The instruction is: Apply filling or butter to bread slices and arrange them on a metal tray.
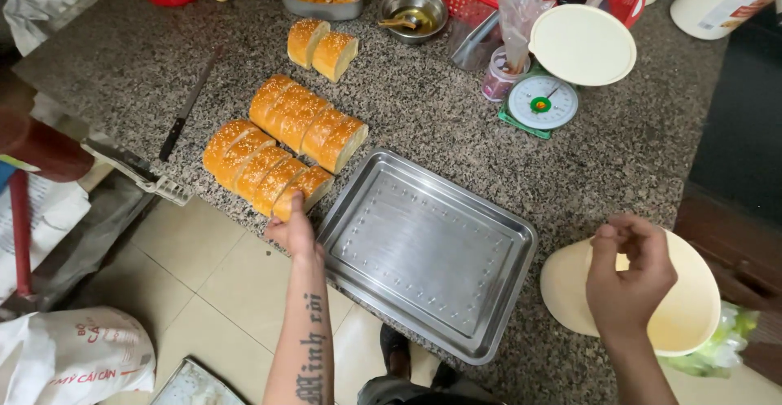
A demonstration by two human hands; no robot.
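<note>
Speckled granite counter: sliced loaves, steel tray, knife, scale.

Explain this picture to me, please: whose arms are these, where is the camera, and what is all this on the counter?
A camera on a person's head looks down at their own bare hands. The left hand touches the end slice of a sliced sesame loaf on the granite counter. The right hand, fingers curled and holding nothing, hovers over a cream plastic bowl. Between them lies a bare steel tray. Farther off are two more cut loaves, a knife and a kitchen scale.
</note>
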